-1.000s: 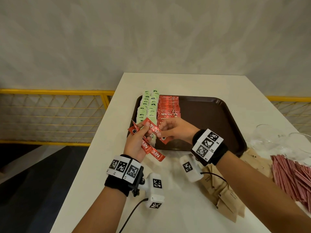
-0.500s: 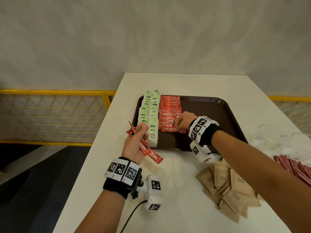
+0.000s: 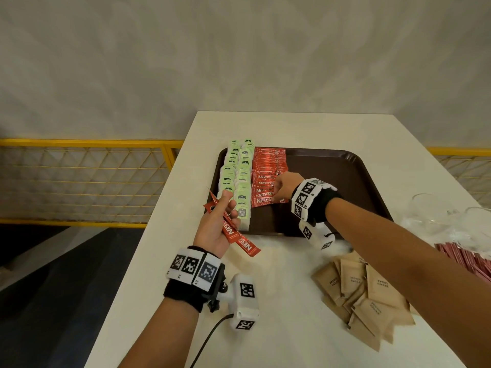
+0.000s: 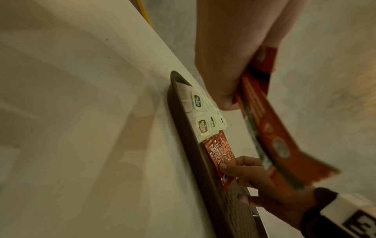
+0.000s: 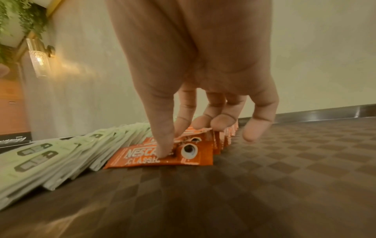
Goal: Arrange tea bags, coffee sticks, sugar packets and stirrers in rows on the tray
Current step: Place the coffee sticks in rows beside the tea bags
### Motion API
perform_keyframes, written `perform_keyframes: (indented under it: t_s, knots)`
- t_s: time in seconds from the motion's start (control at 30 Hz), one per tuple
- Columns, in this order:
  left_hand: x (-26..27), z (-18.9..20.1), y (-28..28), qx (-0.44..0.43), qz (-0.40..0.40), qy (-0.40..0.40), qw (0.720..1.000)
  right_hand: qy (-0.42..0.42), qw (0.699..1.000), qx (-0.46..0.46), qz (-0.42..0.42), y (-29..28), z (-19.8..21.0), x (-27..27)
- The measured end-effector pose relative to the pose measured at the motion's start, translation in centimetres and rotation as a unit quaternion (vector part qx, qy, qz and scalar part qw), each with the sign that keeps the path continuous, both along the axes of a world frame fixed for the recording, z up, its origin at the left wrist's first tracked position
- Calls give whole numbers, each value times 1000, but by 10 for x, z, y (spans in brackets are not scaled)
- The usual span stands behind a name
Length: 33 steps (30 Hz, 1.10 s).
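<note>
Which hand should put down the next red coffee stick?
The right hand, probably: it touches the coffee row on the tray. The left hand grips the spare coffee sticks beside it.

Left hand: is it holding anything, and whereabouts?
Yes. The left hand grips a few red coffee sticks around their middle; both ends stick out of the grip.
</note>
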<state>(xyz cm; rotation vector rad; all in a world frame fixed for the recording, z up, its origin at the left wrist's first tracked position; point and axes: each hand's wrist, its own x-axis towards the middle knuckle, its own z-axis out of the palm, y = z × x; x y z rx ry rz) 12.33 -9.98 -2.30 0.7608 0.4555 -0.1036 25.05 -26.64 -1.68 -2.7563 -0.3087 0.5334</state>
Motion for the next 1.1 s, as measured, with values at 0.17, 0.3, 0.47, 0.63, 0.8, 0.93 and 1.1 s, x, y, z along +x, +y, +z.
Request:
perform_keyframes:
  t_s: [0.17,0.3,0.47,0.63,0.8,0.93,1.1]
  knots:
    - [1,0,2,-2,11,10,1000,-17,999,-16,25,1,3,-2]
    - [-1,3,0,-33,9,5,999,-33,994,100,-6,-4,6,-8]
    - [-2,9,-7,-52,7,-16,999,38,969,232,73,6,36,-42]
    - [-4,12,-16,20,-37,-30,999,88,963,213,139,23,44,-70]
    - [-7,11,-13,39,-47,-37,997,130,949,260,118,19,40,-76]
    - [-9,7,-9,101,-41,-24,994,140,939,303,83,15,45,-76]
    - [-12,2,-17,124,-89,-36,988,175,893,415,31,12,59,-67]
